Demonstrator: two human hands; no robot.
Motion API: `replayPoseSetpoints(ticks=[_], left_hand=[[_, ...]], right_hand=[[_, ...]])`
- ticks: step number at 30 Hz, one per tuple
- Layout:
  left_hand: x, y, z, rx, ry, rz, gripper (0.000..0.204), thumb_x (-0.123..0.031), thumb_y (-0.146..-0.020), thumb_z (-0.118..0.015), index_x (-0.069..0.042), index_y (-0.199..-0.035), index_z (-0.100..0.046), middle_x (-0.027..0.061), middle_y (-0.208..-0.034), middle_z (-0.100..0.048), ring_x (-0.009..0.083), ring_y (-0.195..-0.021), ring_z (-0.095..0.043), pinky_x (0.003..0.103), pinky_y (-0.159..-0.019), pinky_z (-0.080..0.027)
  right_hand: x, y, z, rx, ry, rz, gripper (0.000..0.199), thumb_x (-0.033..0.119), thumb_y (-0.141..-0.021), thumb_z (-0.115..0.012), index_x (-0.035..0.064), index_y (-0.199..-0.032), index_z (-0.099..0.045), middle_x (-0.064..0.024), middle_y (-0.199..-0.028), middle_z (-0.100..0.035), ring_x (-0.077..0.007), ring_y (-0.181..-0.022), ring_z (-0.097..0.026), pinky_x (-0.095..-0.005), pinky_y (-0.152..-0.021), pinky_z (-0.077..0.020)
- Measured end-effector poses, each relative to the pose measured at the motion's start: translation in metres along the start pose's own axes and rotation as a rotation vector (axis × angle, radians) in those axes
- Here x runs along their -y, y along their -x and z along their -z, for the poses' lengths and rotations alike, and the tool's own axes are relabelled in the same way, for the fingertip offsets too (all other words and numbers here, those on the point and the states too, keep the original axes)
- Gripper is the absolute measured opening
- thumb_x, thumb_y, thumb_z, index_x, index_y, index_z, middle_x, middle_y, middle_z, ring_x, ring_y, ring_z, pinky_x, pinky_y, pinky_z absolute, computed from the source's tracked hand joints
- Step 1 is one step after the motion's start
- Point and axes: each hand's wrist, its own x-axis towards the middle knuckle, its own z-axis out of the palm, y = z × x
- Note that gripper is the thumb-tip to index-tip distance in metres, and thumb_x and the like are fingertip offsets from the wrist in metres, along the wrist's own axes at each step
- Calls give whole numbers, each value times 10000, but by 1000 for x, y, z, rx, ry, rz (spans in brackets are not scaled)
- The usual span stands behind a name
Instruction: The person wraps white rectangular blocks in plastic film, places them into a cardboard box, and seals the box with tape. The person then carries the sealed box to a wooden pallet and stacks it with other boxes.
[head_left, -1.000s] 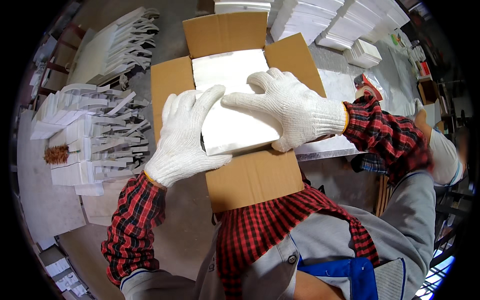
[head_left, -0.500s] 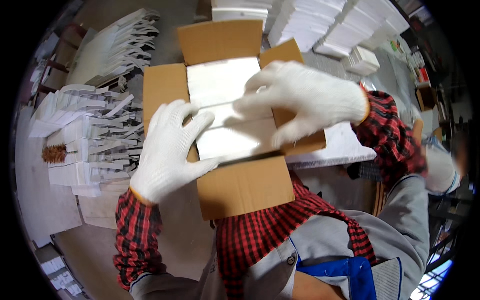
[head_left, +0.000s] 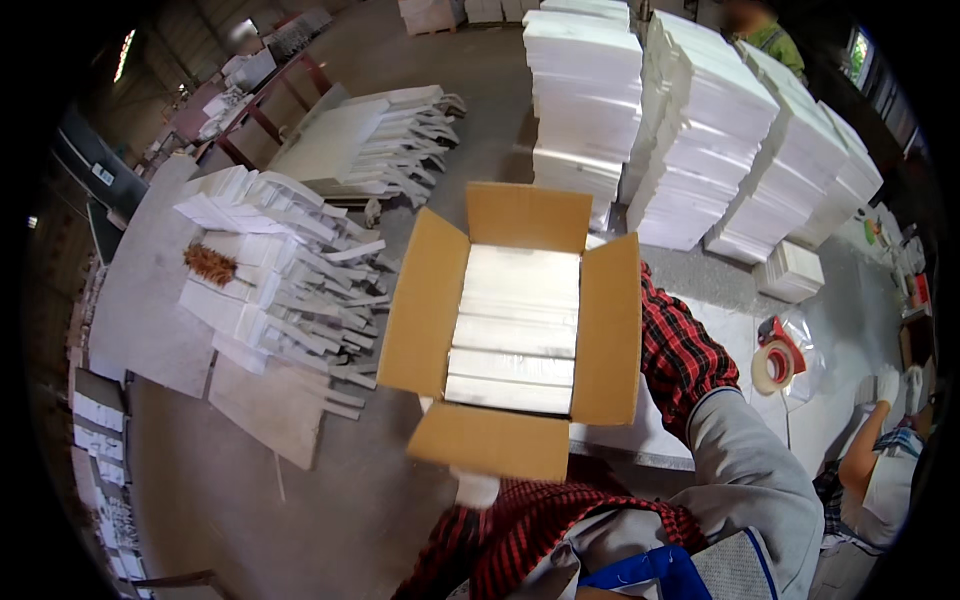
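Observation:
An open cardboard box [head_left: 610, 340] is in front of me, its flaps folded outward. White slab-like pieces [head_left: 515, 325] are packed in rows inside it. My left hand [head_left: 478, 489], in a white glove, shows only in part below the near flap, close against the box; its fingers are hidden. A small white patch shows by the box's near left corner, and I cannot tell whether it is glove. My right forearm, in a red and black checked sleeve [head_left: 685, 345], reaches round the right side. The box's right flap hides that hand.
Tall stacks of white slabs [head_left: 700, 150] stand beyond the box. A tape dispenser [head_left: 775, 365] lies on the table at right, near a small white block stack [head_left: 790, 272]. Strip-edged white pieces and a brown brush [head_left: 210, 264] lie at left. Another person [head_left: 880, 470] is at far right.
Both gloved hands have left the white pieces inside the box. The left has gone below the near flap, the right behind the right flap. The view has tilted up.

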Motion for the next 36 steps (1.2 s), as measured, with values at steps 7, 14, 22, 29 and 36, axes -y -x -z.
replayPoseSetpoints(ticks=[7, 14, 22, 29, 36], left_hand=[[3, -25, 14, -16, 151, 31, 717, -432, -1108, -455, -25, -1656, -236, 202, -1632, -396, 309, -1470, -444, 419, -1200, -377], [-30, -70, 65, 137, 714, 74, 713, -433, -1124, -411, -38, -1670, -179, 189, -1637, -390, 295, -1468, -442, 405, -1204, -368], [-121, -105, 113, 272, 1248, -66, 710, -434, -1141, -361, -54, -1687, -115, 173, -1642, -384, 278, -1466, -439, 388, -1208, -359], [-153, -107, 122, 74, 417, -308, 947, -285, -1013, -611, 34, -1673, -12, 301, -1702, -197, 392, -1554, -306, 429, -1254, -279], [-158, -103, 120, 3, 456, -266, 1048, -206, -945, -737, 20, -1678, -23, 257, -1735, -152, 359, -1599, -209, 416, -1275, -209]], right_hand=[[-33, 105, 9, -10, -116, 149, 540, 278, -1084, -542, 0, -1534, -436, -138, -1420, -466, -237, -1330, -421, -347, -1120, -355], [-88, 275, 20, -88, -191, 278, 581, 269, -1108, -481, -6, -1599, -333, -188, -1580, -326, -283, -1477, -297, -367, -1210, -273], [-54, 246, 2, -81, 581, 669, 660, 251, -1123, -451, -19, -1669, -195, -257, -1747, -118, -344, -1634, -106, -395, -1304, -145], [-39, 248, -7, -138, 1063, 774, 900, 254, -928, -760, -56, -1614, -266, -450, -1633, -113, -603, -1524, -198, -528, -1261, -252], [-38, 241, -14, -181, 851, 654, 1105, 265, -828, -863, -26, -1653, -189, -321, -1691, -179, -447, -1579, -210, -478, -1279, -238]])
